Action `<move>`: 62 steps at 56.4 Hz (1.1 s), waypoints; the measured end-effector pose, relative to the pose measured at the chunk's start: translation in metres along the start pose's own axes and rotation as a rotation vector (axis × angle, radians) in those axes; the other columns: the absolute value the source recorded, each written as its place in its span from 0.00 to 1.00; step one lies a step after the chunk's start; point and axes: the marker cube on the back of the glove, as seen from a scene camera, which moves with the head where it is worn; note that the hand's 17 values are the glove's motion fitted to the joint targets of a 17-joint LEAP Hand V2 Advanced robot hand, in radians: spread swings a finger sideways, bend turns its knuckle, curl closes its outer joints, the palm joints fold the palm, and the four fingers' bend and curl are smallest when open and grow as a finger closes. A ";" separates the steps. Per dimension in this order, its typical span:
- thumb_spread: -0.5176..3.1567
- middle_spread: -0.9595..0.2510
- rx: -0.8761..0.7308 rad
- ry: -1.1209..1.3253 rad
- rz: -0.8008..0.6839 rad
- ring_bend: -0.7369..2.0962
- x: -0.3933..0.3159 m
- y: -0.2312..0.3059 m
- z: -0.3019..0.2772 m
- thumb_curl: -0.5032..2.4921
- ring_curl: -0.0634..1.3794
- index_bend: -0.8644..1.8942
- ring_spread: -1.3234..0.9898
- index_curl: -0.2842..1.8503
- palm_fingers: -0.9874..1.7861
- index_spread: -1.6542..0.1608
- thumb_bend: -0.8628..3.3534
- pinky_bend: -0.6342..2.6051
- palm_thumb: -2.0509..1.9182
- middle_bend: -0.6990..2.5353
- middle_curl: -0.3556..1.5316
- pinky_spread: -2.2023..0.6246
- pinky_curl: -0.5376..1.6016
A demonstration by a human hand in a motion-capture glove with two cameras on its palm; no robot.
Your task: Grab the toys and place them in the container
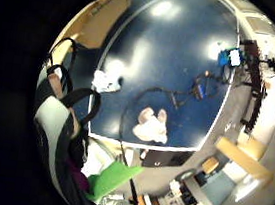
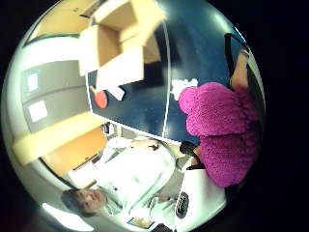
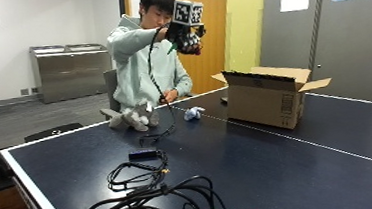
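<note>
A blue table point(image 3: 257, 164) carries an open box point(image 3: 266, 98), flaps up. A grey plush point(image 3: 132, 116) lies near the person, long axis along the table edge; a small pale toy point(image 3: 193, 113) sits beside it. The right hand point(image 3: 186, 38) is raised high, fingers curled round a magenta plush point(image 2: 219, 130), seemingly soft, light, best squeezed mid-body.

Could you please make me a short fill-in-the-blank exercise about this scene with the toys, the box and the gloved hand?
1. The gloved right hand is raised and grips a knitted toy whose main colour is ____.
2. The cardboard box stands on the blue table with its flaps ____.
3. The grey plush toy lies on the ____.
4. The small white toy lies between the grey plush toy and the ____.

Missing words: purple; open; table; box
</note>
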 end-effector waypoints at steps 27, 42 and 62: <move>0.16 0.63 0.439 -0.070 -0.210 0.70 -0.151 -0.107 -0.078 0.48 0.49 0.63 0.42 0.35 0.73 0.77 0.24 0.52 0.68 0.55 0.57 0.65 0.50; 0.14 0.63 0.480 0.164 0.103 0.71 -0.053 -0.213 -0.049 0.49 0.50 0.62 0.43 0.39 0.70 0.77 0.24 0.53 0.68 0.56 0.58 0.64 0.51; 0.34 0.75 0.354 0.042 -0.087 0.44 -0.135 -0.167 -0.022 0.45 0.36 0.35 0.52 0.32 0.15 0.79 0.19 0.55 0.58 0.34 0.47 0.74 0.49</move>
